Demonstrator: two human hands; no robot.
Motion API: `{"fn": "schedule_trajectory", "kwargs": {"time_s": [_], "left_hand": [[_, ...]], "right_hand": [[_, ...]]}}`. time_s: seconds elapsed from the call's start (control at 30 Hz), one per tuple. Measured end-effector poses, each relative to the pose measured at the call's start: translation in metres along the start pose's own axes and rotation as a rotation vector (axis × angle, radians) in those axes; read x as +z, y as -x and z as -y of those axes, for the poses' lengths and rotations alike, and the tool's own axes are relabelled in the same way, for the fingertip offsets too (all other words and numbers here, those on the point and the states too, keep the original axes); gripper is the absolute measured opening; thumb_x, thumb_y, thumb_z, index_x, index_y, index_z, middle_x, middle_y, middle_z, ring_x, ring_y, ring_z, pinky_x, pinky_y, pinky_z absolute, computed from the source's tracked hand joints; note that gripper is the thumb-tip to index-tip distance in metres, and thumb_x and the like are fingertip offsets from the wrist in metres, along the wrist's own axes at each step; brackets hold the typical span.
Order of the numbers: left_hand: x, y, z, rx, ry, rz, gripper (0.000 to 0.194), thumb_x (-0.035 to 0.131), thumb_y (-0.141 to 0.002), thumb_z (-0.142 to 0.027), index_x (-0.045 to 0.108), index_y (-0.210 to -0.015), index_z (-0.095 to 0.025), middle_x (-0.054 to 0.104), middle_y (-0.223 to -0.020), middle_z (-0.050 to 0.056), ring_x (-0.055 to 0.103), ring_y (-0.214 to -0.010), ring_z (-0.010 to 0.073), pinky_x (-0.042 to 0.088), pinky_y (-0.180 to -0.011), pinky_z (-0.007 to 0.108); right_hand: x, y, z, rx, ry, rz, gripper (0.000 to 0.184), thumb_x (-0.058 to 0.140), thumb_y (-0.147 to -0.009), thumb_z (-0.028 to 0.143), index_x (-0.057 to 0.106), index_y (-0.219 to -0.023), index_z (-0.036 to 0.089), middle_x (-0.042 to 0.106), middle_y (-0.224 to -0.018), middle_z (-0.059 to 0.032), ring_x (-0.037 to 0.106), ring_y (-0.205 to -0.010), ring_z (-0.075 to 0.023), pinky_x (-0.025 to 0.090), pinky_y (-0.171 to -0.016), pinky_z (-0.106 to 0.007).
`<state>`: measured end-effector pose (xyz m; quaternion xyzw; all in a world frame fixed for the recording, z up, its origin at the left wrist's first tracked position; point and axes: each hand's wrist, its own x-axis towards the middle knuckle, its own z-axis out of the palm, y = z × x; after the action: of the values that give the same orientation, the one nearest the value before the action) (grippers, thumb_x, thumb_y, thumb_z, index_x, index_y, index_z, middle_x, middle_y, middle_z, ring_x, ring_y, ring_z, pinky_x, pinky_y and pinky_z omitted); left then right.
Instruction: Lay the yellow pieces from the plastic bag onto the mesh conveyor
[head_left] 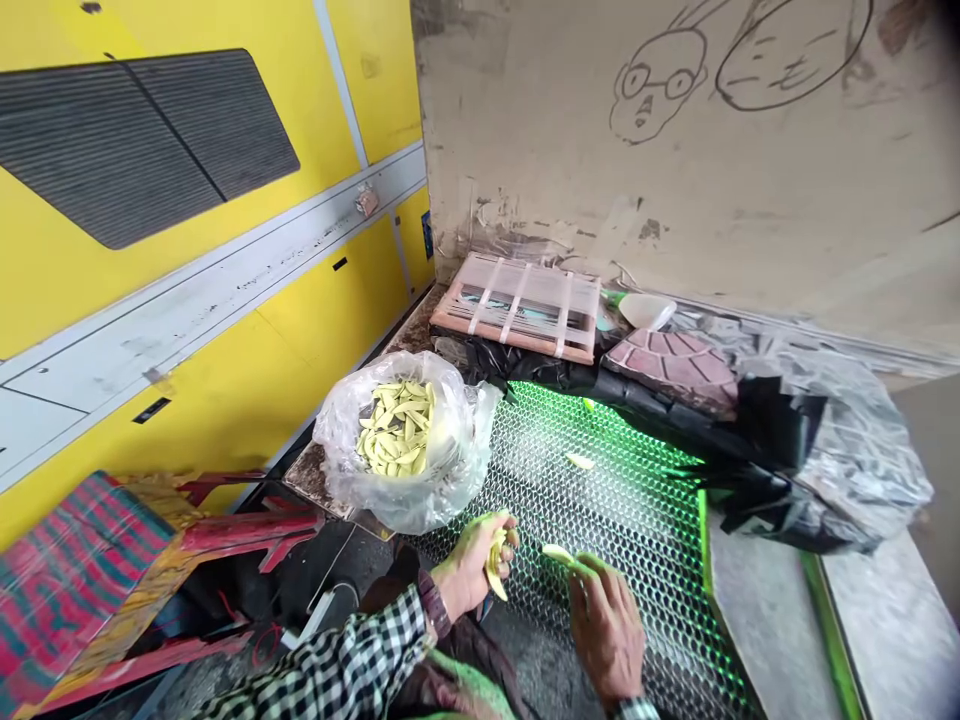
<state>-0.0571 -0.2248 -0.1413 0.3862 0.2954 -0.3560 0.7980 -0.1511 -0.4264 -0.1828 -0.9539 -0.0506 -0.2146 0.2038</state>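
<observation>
My left hand (476, 562) is closed around several pale yellow-green slices (495, 565), which stick out past the fingers over the near left edge of the metal mesh belt (637, 520). Over the belt's near part, my right hand (607, 620) has its fingertips together at the end of one pale slice (557, 553); the thumb is mostly hidden. Farther up the belt lies a single slice (580, 461), under green light. Left of the belt stands a container lined with a clear plastic bag (337, 430), with a heap of similar slices (397, 430) inside.
Behind the belt, a taped wooden-framed panel (517, 300), a white scoop (646, 310) and a brick-patterned piece (675, 368) rest on black plastic (547, 372). Yellow machine panels (360, 260) rise at left, above a red stand (255, 530). Metal sheeting (772, 610) borders the belt's right side.
</observation>
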Motion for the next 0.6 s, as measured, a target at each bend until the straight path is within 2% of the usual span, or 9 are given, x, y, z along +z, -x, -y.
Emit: {"fn": "schedule_trajectory", "kwargs": {"time_s": [0.07, 0.17, 0.23, 0.3, 0.37, 0.47, 0.53, 0.6], "left_hand": [[0.006, -0.001, -0.001, -0.011, 0.106, -0.029, 0.018, 0.061, -0.09, -0.03, 0.059, -0.095, -0.013, 0.056, -0.075, -0.002, 0.045, -0.049, 0.0044, 0.027, -0.044, 0.016], [0.018, -0.001, 0.003, 0.051, 0.182, -0.058, 0.018, 0.065, -0.091, -0.029, 0.058, -0.097, -0.013, 0.055, -0.075, -0.002, 0.044, -0.049, 0.0042, 0.03, -0.045, 0.016], [0.026, -0.003, 0.006, 0.096, 0.19, -0.074, 0.02, 0.067, -0.092, -0.03, 0.058, -0.098, -0.014, 0.055, -0.074, -0.003, 0.043, -0.049, 0.0043, 0.032, -0.045, 0.016], [0.03, -0.005, 0.006, 0.124, 0.201, -0.091, 0.02, 0.068, -0.093, -0.031, 0.058, -0.097, -0.014, 0.055, -0.074, -0.003, 0.044, -0.049, 0.0045, 0.032, -0.045, 0.016], [0.031, -0.008, 0.003, 0.135, 0.237, -0.128, 0.016, 0.066, -0.095, -0.028, 0.058, -0.096, -0.014, 0.055, -0.073, -0.003, 0.044, -0.049, 0.0043, 0.032, -0.046, 0.016], [0.028, -0.009, -0.007, 0.121, 0.284, -0.183, 0.011, 0.055, -0.102, -0.022, 0.057, -0.094, -0.014, 0.053, -0.071, -0.003, 0.045, -0.048, 0.0042, 0.034, -0.046, 0.016], [0.025, -0.006, -0.012, 0.102, 0.304, -0.177, 0.014, 0.051, -0.104, -0.023, 0.057, -0.094, -0.014, 0.055, -0.072, -0.002, 0.049, -0.049, 0.0053, 0.038, -0.047, 0.017], [0.024, -0.002, -0.014, 0.098, 0.339, -0.134, 0.015, 0.052, -0.103, -0.026, 0.058, -0.096, -0.014, 0.058, -0.075, 0.0, 0.054, -0.053, 0.0073, 0.044, -0.051, 0.019]], "right_hand": [[-0.006, -0.002, 0.026, 0.138, -0.16, 0.05, 0.022, 0.051, -0.105, 0.038, 0.066, -0.111, 0.023, 0.072, -0.11, -0.0086, 0.068, -0.093, -0.0242, 0.056, -0.08, -0.036], [-0.008, -0.008, 0.072, 0.317, -0.526, 0.252, 0.022, 0.052, -0.105, 0.041, 0.065, -0.113, 0.025, 0.073, -0.107, -0.0063, 0.07, -0.094, -0.0208, 0.058, -0.079, -0.03], [-0.006, -0.012, 0.092, 0.389, -0.632, 0.248, 0.027, 0.053, -0.103, 0.047, 0.067, -0.106, 0.024, 0.073, -0.101, -0.0064, 0.07, -0.09, -0.021, 0.058, -0.077, -0.029], [-0.004, -0.013, 0.098, 0.481, -0.649, 0.187, 0.035, 0.054, -0.1, 0.054, 0.068, -0.096, 0.022, 0.071, -0.089, -0.0057, 0.067, -0.078, -0.0207, 0.055, -0.07, -0.029], [-0.003, -0.011, 0.09, 0.605, -0.68, 0.175, 0.041, 0.056, -0.097, 0.06, 0.067, -0.09, 0.022, 0.068, -0.078, -0.0041, 0.063, -0.068, -0.0195, 0.052, -0.063, -0.028], [-0.002, -0.004, 0.059, 0.772, -0.732, 0.235, 0.049, 0.055, -0.093, 0.07, 0.064, -0.088, 0.021, 0.065, -0.07, -0.003, 0.059, -0.061, -0.0196, 0.049, -0.056, -0.029], [-0.002, -0.002, 0.034, 0.816, -0.615, 0.306, 0.055, 0.052, -0.09, 0.076, 0.062, -0.087, 0.022, 0.064, -0.067, -0.0029, 0.058, -0.057, -0.0202, 0.046, -0.052, -0.03], [-0.002, -0.004, 0.014, 0.786, -0.381, 0.356, 0.06, 0.043, -0.088, 0.081, 0.061, -0.085, 0.024, 0.062, -0.061, -0.003, 0.055, -0.051, -0.0213, 0.04, -0.047, -0.03]]}}
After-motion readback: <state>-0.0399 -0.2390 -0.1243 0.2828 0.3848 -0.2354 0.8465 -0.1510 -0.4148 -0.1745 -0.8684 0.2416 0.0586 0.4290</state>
